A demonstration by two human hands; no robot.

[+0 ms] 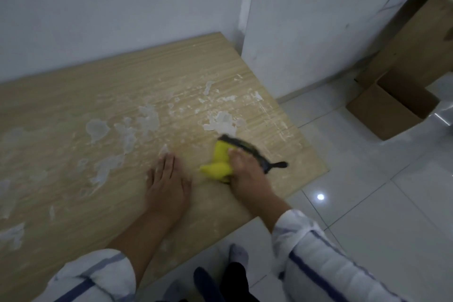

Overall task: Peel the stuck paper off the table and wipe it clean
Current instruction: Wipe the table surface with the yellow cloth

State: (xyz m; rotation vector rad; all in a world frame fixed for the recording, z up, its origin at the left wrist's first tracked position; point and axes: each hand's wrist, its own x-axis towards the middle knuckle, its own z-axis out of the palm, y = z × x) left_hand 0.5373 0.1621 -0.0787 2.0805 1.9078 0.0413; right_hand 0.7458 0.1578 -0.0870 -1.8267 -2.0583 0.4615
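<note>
While our wooden table (pixel 73 110) meets the wall, a cardboard box (pixel 382 115) sits on the floor to its right. Torn white paper (pixel 220 121) clings in patches. Our left hand (pixel 166 184) lies flat. Our right hand (pixel 245 174) grips the yellow scraper (pixel 219 154) near the table's right edge, its black blade running far-left to near-right and facing a patch.

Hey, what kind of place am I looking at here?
Probably a sparse storeroom or back room, though that's a guess: plain white walls, glossy pale floor tiles, and brown cardboard boxes on the floor near the light wood-grain table.
</note>
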